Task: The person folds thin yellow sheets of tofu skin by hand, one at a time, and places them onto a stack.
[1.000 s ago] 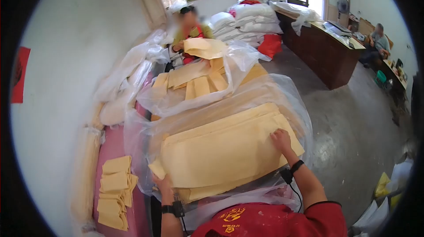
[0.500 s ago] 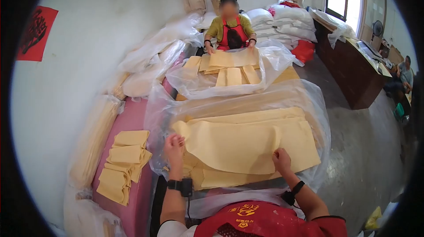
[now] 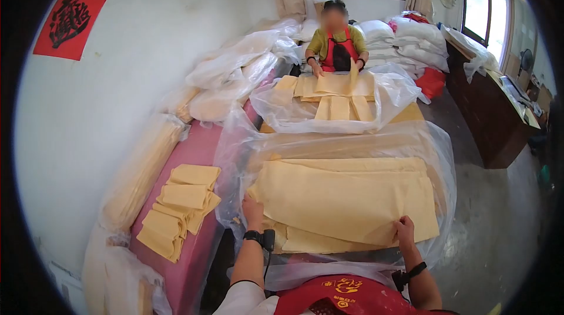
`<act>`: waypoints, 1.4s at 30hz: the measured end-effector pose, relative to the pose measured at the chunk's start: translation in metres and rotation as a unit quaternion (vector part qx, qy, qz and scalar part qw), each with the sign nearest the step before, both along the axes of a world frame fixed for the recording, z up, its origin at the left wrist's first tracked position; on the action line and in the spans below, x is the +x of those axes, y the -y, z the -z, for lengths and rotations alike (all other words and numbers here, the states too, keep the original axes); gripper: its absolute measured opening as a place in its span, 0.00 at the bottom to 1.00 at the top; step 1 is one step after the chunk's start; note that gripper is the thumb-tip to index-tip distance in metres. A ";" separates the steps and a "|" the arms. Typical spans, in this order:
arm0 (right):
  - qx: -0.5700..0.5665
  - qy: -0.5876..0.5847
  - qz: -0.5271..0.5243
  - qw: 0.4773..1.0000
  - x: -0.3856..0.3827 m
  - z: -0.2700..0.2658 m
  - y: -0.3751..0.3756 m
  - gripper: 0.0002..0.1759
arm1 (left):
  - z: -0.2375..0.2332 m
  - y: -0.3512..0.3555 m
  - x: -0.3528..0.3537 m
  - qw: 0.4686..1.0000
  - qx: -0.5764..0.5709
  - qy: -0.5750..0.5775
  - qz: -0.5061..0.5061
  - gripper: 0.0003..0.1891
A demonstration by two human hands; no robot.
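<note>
A wide, thin pale-yellow sheet (image 3: 335, 200), which looks like tofu skin, lies nearly flat over a stack of similar sheets (image 3: 420, 221) in front of me. At its left edge my left hand (image 3: 253, 210) is closed, with the sheet's edge at the fingers. My right hand (image 3: 404, 231) pinches the near edge toward the right. Clear plastic (image 3: 235, 156) spreads beneath and around the stack.
Folded yellow sheets (image 3: 182, 203) lie on a pink surface (image 3: 202, 139) at left. Across from me, a person in a red apron (image 3: 339, 51) handles more sheets (image 3: 338, 85) on plastic. White sacks (image 3: 411, 39) stand behind; a dark desk (image 3: 487, 109) is at right.
The sheet's raised left corner and curled right part have come down flat. My left hand has moved onto its left edge. The other person has lifted a sheet's edge. My view has turned left.
</note>
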State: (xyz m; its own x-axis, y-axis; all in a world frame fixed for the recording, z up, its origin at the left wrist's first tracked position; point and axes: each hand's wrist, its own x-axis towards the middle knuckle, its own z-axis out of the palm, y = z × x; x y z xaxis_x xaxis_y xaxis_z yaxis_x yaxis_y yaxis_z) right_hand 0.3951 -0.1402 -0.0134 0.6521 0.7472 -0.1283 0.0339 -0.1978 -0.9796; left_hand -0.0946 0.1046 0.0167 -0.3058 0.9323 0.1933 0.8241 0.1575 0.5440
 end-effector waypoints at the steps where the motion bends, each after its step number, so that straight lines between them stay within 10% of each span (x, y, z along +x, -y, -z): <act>1: -0.026 -0.024 -0.010 0.999 -0.001 -0.006 0.001 0.01 | -0.007 0.000 -0.005 0.999 -0.033 0.039 -0.008 0.24; 5: -0.060 -0.193 -0.064 0.977 -0.018 -0.043 0.000 0.04 | 0.022 -0.033 -0.024 0.995 -0.077 -0.064 -0.015 0.20; 7: -0.061 -0.199 -0.082 0.975 -0.024 -0.054 -0.002 0.06 | -0.048 -0.013 0.008 0.946 0.175 0.273 0.011 0.15; 10: -0.048 -0.263 -0.127 0.955 -0.042 -0.052 0.001 0.08 | -0.118 0.015 0.072 0.835 0.229 0.477 0.151 0.13; 12: -0.034 -0.312 -0.145 0.938 -0.046 -0.039 0.000 0.10 | -0.119 0.041 0.106 0.901 0.169 0.277 0.287 0.13; 17: -0.029 -0.326 -0.117 0.938 -0.057 -0.017 0.005 0.12 | -0.057 0.127 0.209 0.749 0.066 0.207 0.626 0.21; 20: -0.012 -0.332 -0.086 0.939 -0.070 -0.049 0.009 0.11 | -0.043 0.155 0.215 0.781 0.064 -0.097 0.613 0.35; 36: -0.196 -0.248 -0.216 0.924 -0.080 -0.026 -0.009 0.15 | -0.037 0.146 0.162 0.802 0.070 -0.169 0.569 0.47; 42: -0.092 -0.376 -0.155 0.909 -0.100 -0.035 0.013 0.12 | -0.021 0.085 0.152 0.770 0.126 -0.214 0.587 0.30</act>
State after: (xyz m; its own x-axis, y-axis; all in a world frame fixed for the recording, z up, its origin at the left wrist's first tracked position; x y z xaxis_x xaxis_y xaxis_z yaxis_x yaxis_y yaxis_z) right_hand 0.2950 -0.1536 0.0220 0.0909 0.8010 -0.5917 -0.5493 -0.4552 -0.7007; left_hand 0.0576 0.0198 0.0380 0.8624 0.4337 0.2611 0.4300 -0.8998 0.0740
